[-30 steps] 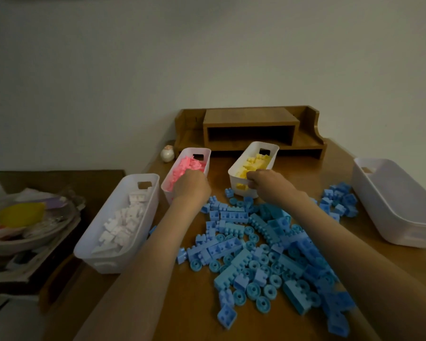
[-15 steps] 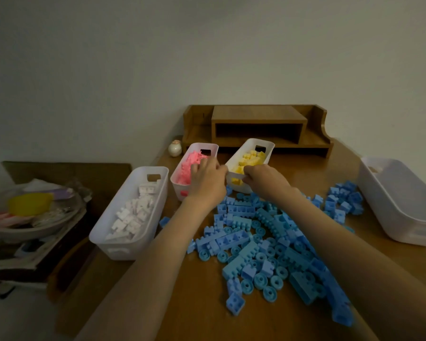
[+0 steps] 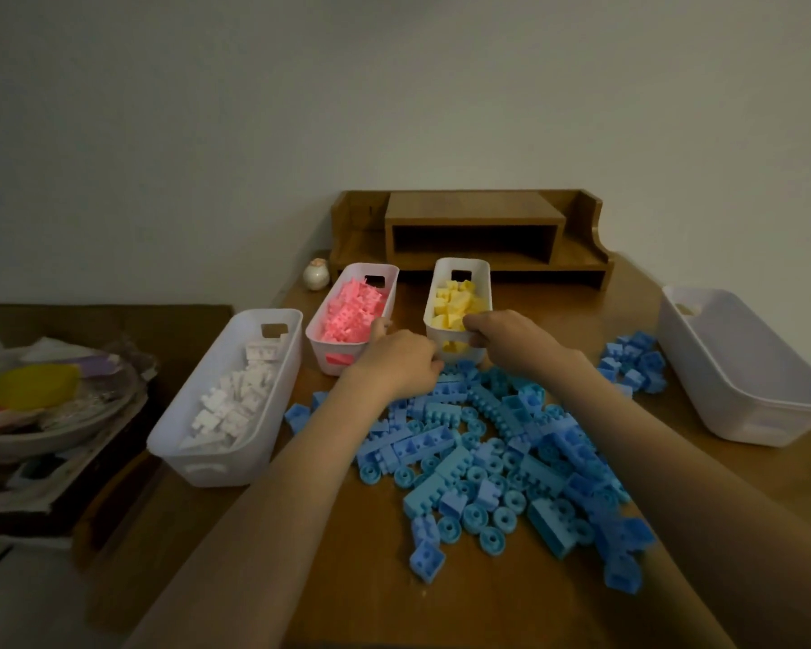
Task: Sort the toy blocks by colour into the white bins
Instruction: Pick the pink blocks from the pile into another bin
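Blue blocks [image 3: 488, 442] lie loose in a heap on the wooden table [image 3: 441, 615], between the two forearms. A smaller cluster of blue blocks [image 3: 633, 363] sits further right, just beside a white bin [image 3: 768, 428].

Both arms reach forward over the heap. The right hand [image 3: 516, 341] is at the near end of the yellow bin [image 3: 441, 269], knuckles up, with its fingers curled over the near rim and gripping it. The left hand [image 3: 394, 367] is fisted between the near corners of the pink bin [image 3: 321, 351] and the yellow bin, with the thumb raised beside the pink bin's right wall. Whether it holds anything cannot be determined.

Yellow blocks [image 3: 455, 302] fill the yellow bin and pink blocks [image 3: 352, 311] the pink bin. White blocks [image 3: 240, 400] lie in the left bin [image 3: 207, 466], at the table's left edge.

At the far end of the table stands a wooden shelf unit [image 3: 474, 227], with a small jar [image 3: 316, 275] to its left. Off the table to the left is a cluttered bowl [image 3: 43, 414] on stacked papers.
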The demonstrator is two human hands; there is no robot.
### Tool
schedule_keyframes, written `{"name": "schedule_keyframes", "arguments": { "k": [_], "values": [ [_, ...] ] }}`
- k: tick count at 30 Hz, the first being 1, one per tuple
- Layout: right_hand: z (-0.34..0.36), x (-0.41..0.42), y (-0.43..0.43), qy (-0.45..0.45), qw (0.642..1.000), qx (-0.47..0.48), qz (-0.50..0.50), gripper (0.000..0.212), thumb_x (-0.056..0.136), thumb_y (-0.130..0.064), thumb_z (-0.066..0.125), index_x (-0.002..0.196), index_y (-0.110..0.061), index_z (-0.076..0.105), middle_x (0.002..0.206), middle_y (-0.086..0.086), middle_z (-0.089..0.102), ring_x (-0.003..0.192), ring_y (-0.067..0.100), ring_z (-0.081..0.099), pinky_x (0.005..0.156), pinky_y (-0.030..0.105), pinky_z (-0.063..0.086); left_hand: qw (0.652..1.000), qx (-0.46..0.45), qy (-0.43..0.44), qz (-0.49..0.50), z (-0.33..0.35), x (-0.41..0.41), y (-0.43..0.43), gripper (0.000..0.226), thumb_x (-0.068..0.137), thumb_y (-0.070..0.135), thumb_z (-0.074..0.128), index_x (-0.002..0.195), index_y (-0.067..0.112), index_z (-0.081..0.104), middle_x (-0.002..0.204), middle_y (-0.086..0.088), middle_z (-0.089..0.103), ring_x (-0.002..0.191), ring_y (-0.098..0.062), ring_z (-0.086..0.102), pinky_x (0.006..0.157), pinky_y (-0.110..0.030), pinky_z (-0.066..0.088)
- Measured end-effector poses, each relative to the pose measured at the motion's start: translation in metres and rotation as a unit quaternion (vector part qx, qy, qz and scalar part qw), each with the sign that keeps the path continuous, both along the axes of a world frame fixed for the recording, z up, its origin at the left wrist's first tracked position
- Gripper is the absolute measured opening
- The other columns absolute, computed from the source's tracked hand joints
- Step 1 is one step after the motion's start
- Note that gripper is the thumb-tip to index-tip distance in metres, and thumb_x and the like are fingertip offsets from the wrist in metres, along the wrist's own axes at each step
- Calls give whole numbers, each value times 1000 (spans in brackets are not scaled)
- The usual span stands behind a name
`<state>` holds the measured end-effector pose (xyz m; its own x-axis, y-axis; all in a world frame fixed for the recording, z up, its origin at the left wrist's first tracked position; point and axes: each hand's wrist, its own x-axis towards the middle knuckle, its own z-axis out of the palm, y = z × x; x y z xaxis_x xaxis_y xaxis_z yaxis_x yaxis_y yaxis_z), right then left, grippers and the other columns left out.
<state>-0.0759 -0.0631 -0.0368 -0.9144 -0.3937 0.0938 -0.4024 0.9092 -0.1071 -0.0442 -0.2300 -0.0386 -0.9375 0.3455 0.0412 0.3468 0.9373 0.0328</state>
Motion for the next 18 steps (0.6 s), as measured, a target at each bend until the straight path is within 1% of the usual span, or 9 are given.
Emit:
{"name": "schedule_keyframes", "arguments": {
  "k": [2, 3, 5, 7, 8, 11, 14, 16, 18],
  "values": [
    [0, 5, -6, -10, 1000, 1, 12, 17, 92, -3, 46, 86, -18, 42, 77, -8, 43, 79, 22, 48, 62, 33, 40, 998, 48, 22, -16, 3, 10, -3, 26, 98, 30, 38, 97, 20, 62, 91, -1, 61, 85, -20, 52, 85, -36, 32],
    [1, 9, -10, -17, 1000, -2, 21, 15, 94, -5, 45, 86, -18, 43, 78, -5, 44, 81, 25, 50, 64, 35, 42, 996, 80, 38, -20, 4, 15, -3, 24, 97, 28, 39, 96, 19, 61, 91, -3, 60, 80, -19, 52, 75, -34, 37],
    [2, 19, -14, -35, 999, -24, 25, 4, 96, -12, 45, 97, -16, 46, 99, 3, 50, 94, 28, 53, 74, 38, 45, 986, 139, 85, -22, 6, 26, -2, 20, 97, 26, 41, 95, 17, 59, 93, -2, 55, 77, -19, 51, 64, -31, 41],
    [2, 29, -12, -36, 997, -63, 26, 23, 95, -13, 48, 118, -14, 46, 125, 6, 43, 109, 28, 51, 85, 38, 45, 977, 170, 128, -22, 10, 35, 7, 21, 98, 24, 40, 101, 14, 59, 96, -2, 51, 82, -20, 52, 64, -31, 41],
    [2, 35, -8, -23, 996, -78, 22, 32, 94, -13, 50, 125, -15, 43, 133, 5, 38, 115, 29, 48, 89, 39, 44, 973, 175, 148, -19, 11, 40, 16, 23, 98, 24, 39, 106, 13, 58, 99, -3, 52, 85, -22, 53, 67, -32, 40],
    [7, 54, 17, 87, 995, -55, -11, 40, 92, -11, 48, 131, -13, 41, 139, 6, 36, 121, 30, 40, 96, 39, 41, 966, 162, 199, 23, 16, 54, 44, 29, 99, 26, 36, 114, 10, 55, 109, -8, 54, 92, -26, 55, 70, -35, 40],
    [13, 68, 70, 160, 978, -8, -134, 38, 86, -11, 48, 123, -5, 44, 130, 15, 44, 115, 35, 42, 94, 42, 38, 964, 166, 201, 51, 18, 63, 72, 30, 99, 28, 35, 113, 8, 54, 112, -9, 53, 94, -28, 55, 70, -35, 39],
    [19, 80, 108, 157, 954, -6, -254, 38, 86, -13, 49, 121, 2, 44, 126, 23, 45, 116, 40, 41, 94, 46, 36, 966, 181, 179, 42, 17, 68, 90, 29, 100, 29, 36, 108, 8, 55, 110, -9, 52, 93, -26, 54, 74, -36, 42],
    [24, 96, 138, 131, 923, -15, -361, 43, 93, -22, 46, 124, 8, 41, 127, 28, 45, 118, 43, 41, 96, 48, 35, 970, 186, 155, 21, 16, 74, 110, 29, 100, 30, 36, 108, 8, 53, 109, -9, 50, 93, -26, 53, 75, -36, 44]
  ]
}}
